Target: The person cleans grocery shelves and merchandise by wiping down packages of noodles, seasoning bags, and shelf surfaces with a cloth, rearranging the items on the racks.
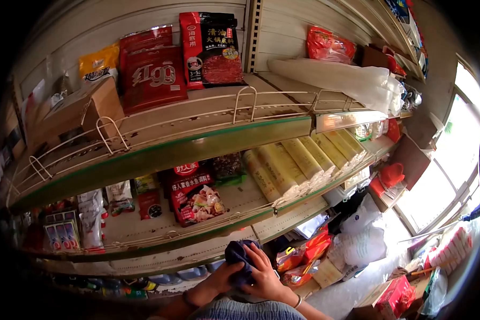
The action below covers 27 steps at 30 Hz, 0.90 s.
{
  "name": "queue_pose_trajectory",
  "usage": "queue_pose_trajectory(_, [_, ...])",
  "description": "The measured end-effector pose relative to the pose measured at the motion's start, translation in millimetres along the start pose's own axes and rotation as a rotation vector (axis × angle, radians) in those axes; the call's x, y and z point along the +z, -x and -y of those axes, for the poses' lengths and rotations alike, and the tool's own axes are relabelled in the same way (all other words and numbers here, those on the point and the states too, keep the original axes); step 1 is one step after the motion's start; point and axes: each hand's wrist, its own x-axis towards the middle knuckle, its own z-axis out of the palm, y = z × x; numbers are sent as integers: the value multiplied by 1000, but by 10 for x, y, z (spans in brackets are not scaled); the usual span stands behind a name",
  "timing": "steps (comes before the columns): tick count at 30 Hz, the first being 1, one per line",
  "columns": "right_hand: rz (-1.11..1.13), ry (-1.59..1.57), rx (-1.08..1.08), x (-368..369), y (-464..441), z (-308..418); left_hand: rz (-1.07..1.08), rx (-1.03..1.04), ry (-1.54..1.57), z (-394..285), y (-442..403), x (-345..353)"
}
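Note:
A crumpled dark blue cloth (239, 255) is bunched up between my two hands, low in the middle of the view. My left hand (223, 278) grips it from the left side. From the right, my right hand (265, 274) has its fingers wrapped over the cloth. Part of the cloth is hidden under the fingers. Both hands are in front of the lowest visible shelf edge, close to my body.
The upper shelf (282, 126) has a wire rail and holds red packets (153, 80), a black-and-red hotpot packet (212, 50) and a cardboard box (90, 109). Below are a sauce packet (198, 198) and yellow-wrapped noodle packs (282, 170). Bags (357, 240) crowd the floor right.

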Motion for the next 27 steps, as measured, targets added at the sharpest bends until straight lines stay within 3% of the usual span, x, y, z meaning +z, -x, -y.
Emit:
queue_pose_trajectory(5, [75, -16, -57, -186, -131, -216, -71, 30, 160, -53, -38, 116])
queue_pose_trajectory(7, [74, -188, -121, -309, -136, -344, -298, 73, -26, -147, 106, 597])
queue_pose_trajectory(9, [44, -298, -151, -484, -89, -446, -281, 108, -37, -75, -35, 699])
queue_pose_trajectory(10, [1, -287, -165, -574, -80, -494, -55, 150, 139, -22, -239, 557])
queue_pose_trajectory(13, [-35, -97, -240, -695, -1, -660, -121, 127, 176, 89, -447, 507])
queue_pose_trajectory(16, [-18, -117, -251, -902, 113, -784, -116, 260, -85, 128, -627, 834])
queue_pose_trajectory(20, [-59, -331, -352, -1117, 267, -1150, -126, 237, -49, 317, -847, 967])
queue_pose_trajectory(25, [-61, -325, -356, -1551, 341, -1358, -252, 158, 11, 380, -1017, 1200])
queue_pose_trajectory(27, [-162, -356, -253, -1750, 342, -1554, -258, 251, -77, 409, -1105, 1213])
